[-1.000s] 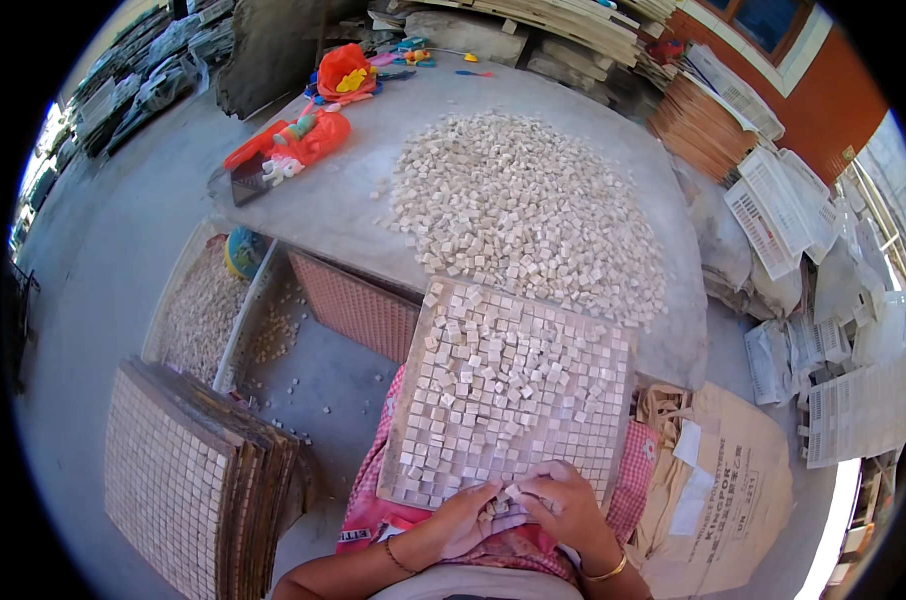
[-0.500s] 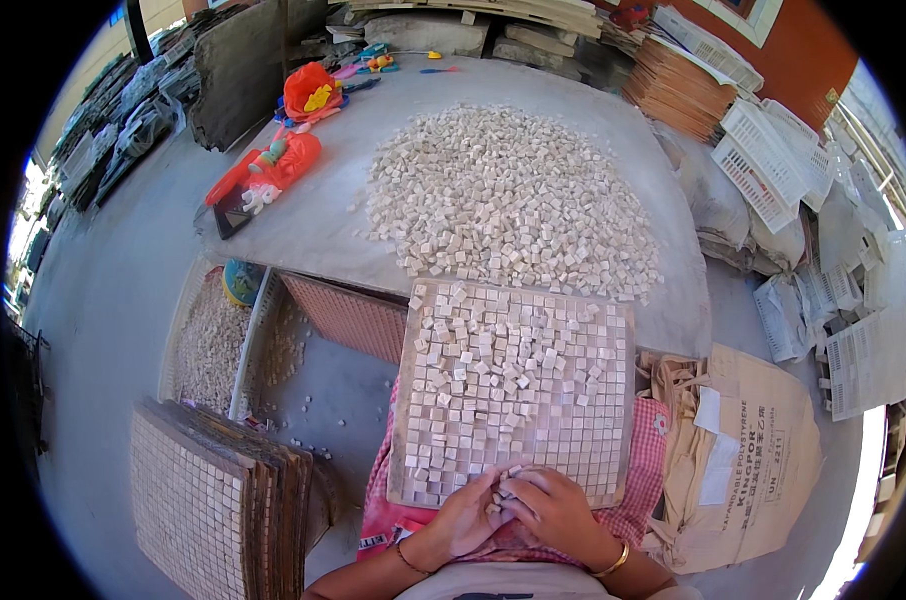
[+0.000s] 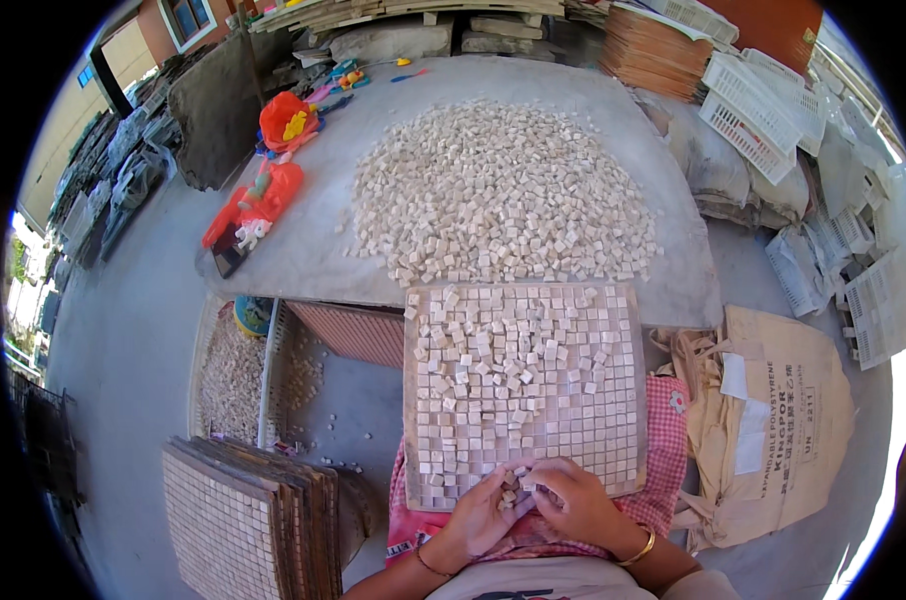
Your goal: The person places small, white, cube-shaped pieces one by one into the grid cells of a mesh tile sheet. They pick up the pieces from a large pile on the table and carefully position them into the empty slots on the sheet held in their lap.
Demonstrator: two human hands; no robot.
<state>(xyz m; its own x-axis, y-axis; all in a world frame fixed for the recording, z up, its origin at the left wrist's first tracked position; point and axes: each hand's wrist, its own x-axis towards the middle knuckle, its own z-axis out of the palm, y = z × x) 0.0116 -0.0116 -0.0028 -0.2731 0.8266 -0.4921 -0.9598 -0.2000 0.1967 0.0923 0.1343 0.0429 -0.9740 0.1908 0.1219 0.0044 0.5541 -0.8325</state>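
A square gridded tray (image 3: 410, 400) lies across my lap, with small pale stone mosaic cubes (image 3: 513, 350) on it. Many cubes sit in its cells, and others lie loose and tilted on top, mostly in the middle and upper left. At the tray's near edge my left hand (image 3: 481, 516) is cupped, palm up, around several small stone cubes (image 3: 510, 490). My right hand (image 3: 578, 508) touches it from the right, its thumb and fingers closed together over the palm. A pale cube shows at its fingertips.
Beyond the tray a big heap of stone cubes (image 3: 503, 190) covers part of the grey table (image 3: 303, 235). Toys and red bags (image 3: 273, 190) lie at its far left. Stacked filled trays (image 3: 223, 520) and a white crate (image 3: 268, 370) stand left; a flattened brown sack (image 3: 803, 430) lies right.
The whole view has shifted slightly. My hands stay together at the tray's near edge. My right fingers have moved a little, and the cubes in my left palm show more.
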